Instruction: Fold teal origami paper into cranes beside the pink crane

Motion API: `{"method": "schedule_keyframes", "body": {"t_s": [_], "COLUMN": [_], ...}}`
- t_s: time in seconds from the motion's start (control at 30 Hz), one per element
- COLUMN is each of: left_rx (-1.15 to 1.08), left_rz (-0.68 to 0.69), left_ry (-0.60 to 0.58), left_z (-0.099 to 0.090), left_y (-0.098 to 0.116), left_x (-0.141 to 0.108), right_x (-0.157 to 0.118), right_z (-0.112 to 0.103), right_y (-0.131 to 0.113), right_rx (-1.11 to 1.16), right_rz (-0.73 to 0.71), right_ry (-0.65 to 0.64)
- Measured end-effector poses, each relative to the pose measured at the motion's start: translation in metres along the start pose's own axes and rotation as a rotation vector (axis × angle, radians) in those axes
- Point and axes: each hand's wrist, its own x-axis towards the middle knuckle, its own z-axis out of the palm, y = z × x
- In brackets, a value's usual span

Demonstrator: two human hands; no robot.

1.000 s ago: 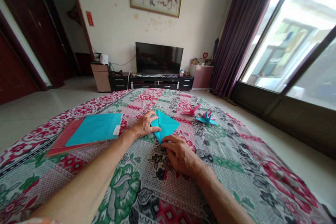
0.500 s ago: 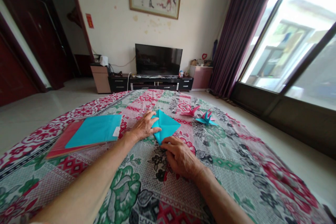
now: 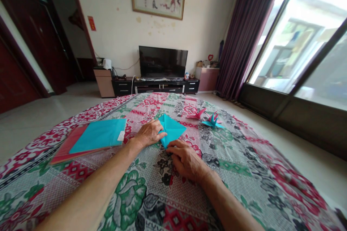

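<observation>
A folded sheet of bright blue origami paper [image 3: 173,129] lies diamond-shaped on the cloth in front of me, with crease lines across it. My left hand [image 3: 150,132] is closed at its left corner, the thumb lying on top and the other fingers bent beside it. At the near corner, my right hand [image 3: 187,158] pinches the paper between thumb and fingers. The left corner is covered by my left hand. Beyond the paper to the right stand folded paper cranes: a pink crane [image 3: 197,113] and a blue crane [image 3: 213,121], with more pink paper behind the blue one.
A stack of blue paper [image 3: 99,135] with a white label lies over red paper [image 3: 63,148] on the left. A flowered tablecloth [image 3: 127,195] covers the round table. Past it are a television [image 3: 163,62] on a low black cabinet and a window at right.
My left hand has drawn slightly nearer to me along the paper's left side, its fingers more bent. The right hand keeps its place at the near corner.
</observation>
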Motion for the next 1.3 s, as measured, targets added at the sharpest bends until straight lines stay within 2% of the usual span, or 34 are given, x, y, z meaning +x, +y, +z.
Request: {"method": "schedule_keyframes", "body": {"t_s": [0.17, 0.43, 1.3], "left_rx": [-0.116, -0.204, -0.303], "left_rz": [0.067, 0.024, 0.063], "left_ry": [-0.092, -0.217, -0.15], "left_z": [-0.005, -0.01, -0.004], "left_y": [-0.008, -0.015, -0.012], "left_x": [-0.004, -0.006, -0.005], "right_x": [0.0, 0.001, -0.002], "right_z": [0.0, 0.0, -0.004], "right_y": [-0.001, -0.001, -0.004], "right_rx": [0.003, -0.001, -0.021], "right_rz": [0.004, 0.009, -0.026], "right_ry": [0.007, 0.001, -0.012]}}
